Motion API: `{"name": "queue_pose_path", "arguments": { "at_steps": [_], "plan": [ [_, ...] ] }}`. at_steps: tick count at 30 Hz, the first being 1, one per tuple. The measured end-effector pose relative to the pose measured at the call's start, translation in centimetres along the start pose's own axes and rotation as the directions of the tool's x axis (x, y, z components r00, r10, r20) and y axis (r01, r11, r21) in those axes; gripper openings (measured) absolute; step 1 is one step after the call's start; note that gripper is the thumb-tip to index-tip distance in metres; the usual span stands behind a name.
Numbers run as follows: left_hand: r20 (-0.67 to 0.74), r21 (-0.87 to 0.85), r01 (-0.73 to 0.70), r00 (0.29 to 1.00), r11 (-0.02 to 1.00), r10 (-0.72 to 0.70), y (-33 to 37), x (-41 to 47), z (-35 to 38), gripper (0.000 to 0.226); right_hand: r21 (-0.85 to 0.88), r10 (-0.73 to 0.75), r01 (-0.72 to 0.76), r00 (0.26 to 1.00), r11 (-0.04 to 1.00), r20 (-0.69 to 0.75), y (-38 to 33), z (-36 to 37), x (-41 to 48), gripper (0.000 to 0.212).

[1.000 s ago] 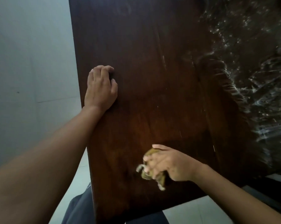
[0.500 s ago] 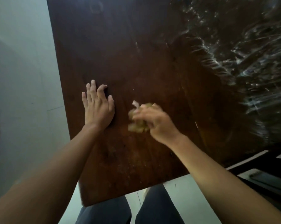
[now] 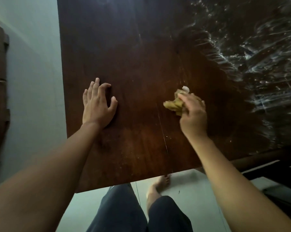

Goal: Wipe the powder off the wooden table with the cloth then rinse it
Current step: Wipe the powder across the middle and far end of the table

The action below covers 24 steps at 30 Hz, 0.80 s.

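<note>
Head view: the right hand (image 3: 193, 116) has its fingers clamped on the bunched yellow cloth (image 3: 174, 104), which is pressed to the wooden table (image 3: 124, 47) near its middle. Half a second ago the cloth was just beside the left hand (image 3: 98, 106); it has since swept right, toward the white powder (image 3: 258, 56) smeared across the far right of the table. The left hand stays planted, fingers apart and holding nothing. To my eye the near wood looks mostly wiped, the heavy powder is untouched, and rinsing is a long way off.
</note>
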<state>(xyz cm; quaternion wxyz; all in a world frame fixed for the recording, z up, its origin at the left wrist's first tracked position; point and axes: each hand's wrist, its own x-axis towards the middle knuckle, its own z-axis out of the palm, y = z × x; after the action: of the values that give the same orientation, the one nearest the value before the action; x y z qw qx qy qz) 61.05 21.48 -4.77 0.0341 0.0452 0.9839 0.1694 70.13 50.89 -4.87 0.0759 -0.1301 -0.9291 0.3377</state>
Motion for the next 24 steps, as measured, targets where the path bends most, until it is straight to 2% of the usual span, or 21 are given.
{"name": "queue_pose_path", "arguments": {
  "at_steps": [2,3,5,7,8,9,11,13,14,15,16,17,18,20,21,22,24],
  "plan": [
    [-0.008,0.003,-0.001,1.0,1.0,0.001,0.0,0.0,0.0,0.044,0.051,-0.189,0.185,0.976,0.981,0.108,-3.1,2.4,-1.9,0.056],
    [-0.011,0.002,-0.001,1.0,1.0,0.001,0.0,0.0,-0.1,0.044,0.101,-0.329,0.314,0.919,0.944,0.216,-4.2,3.0,-3.5,0.055],
    [-0.017,-0.006,-0.004,1.0,1.0,0.004,0.0,-0.1,-0.2,0.044,0.229,-0.528,0.478,0.722,0.848,0.447,-5.2,2.8,-6.9,0.053],
    [-0.022,-0.013,-0.009,1.0,1.0,0.009,0.0,0.0,-0.2,0.045,0.319,-0.59,0.516,0.532,0.795,0.607,-4.0,1.2,-9.5,0.046],
    [-0.021,-0.017,-0.009,1.0,1.0,0.008,0.0,0.0,-0.3,0.045,0.325,-0.583,0.511,0.499,0.796,0.642,-2.7,0.0,-10.2,0.042],
    [-0.02,-0.019,-0.009,1.0,1.0,0.008,-0.1,0.0,-0.3,0.046,0.31,-0.56,0.488,0.531,0.816,0.636,-1.4,-1.2,-10.5,0.041],
    [-0.02,-0.027,-0.013,1.0,1.0,0.013,-0.2,-0.1,-0.3,0.046,0.233,-0.418,0.346,0.741,0.909,0.525,1.4,-3.3,-10.3,0.051],
    [-0.013,-0.044,-0.025,1.0,0.999,0.024,-0.3,-0.1,-0.2,0.047,0.111,-0.185,0.157,0.932,0.981,0.313,2.2,-3.6,-9.0,0.06],
    [-0.003,-0.059,-0.033,0.999,0.998,0.032,-0.4,0.0,-0.3,0.048,0.051,-0.049,0.04,0.982,0.998,0.182,1.3,-2.9,-8.0,0.058],
    [0.008,-0.082,-0.041,0.999,0.996,0.042,-0.6,-0.1,-0.4,0.049,0.014,0.072,-0.073,0.996,0.997,0.057,-0.2,-1.5,-7.1,0.055],
    [0.023,-0.117,-0.053,0.998,0.992,0.056,-1.0,-0.2,-0.6,0.05,0.001,0.144,-0.144,0.989,0.99,-0.04,-2.1,0.3,-6.2,0.053],
    [0.042,-0.162,-0.072,0.996,0.984,0.079,-1.5,-0.3,-0.8,0.05,0.003,0.152,-0.152,0.984,0.988,-0.096,-4.0,2.1,-5.7,0.053],
    [0.064,-0.206,-0.097,0.992,0.974,0.113,-2.0,-0.6,-1.1,0.05,0.013,0.099,-0.098,0.991,0.995,-0.094,-6.0,4.0,-5.6,0.054],
    [0.092,-0.222,-0.17,0.977,0.96,0.194,-3.6,-1.7,-1.6,0.049,0.05,-0.133,0.13,0.989,0.99,0.064,-9.4,6.9,-6.9,0.049],
    [0.095,-0.197,-0.2,0.97,0.96,0.222,-4.5,-2.5,-1.8,0.05,0.096,-0.253,0.238,0.948,0.967,0.193,-10.9,7.8,-8.4,0.043],
    [0.091,-0.17,-0.215,0.968,0.962,0.233,-5.4,-3.4,-2.0,0.052,0.146,-0.357,0.326,0.877,0.934,0.323,-11.9,8.2,-10.2,0.04],
    [0.085,-0.137,-0.194,0.975,0.971,0.206,-6.7,-4.9,-2.2,0.056,0.231,-0.508,0.461,0.675,0.857,0.535,-12.2,7.7,-13.4,0.041]
  ]
}}
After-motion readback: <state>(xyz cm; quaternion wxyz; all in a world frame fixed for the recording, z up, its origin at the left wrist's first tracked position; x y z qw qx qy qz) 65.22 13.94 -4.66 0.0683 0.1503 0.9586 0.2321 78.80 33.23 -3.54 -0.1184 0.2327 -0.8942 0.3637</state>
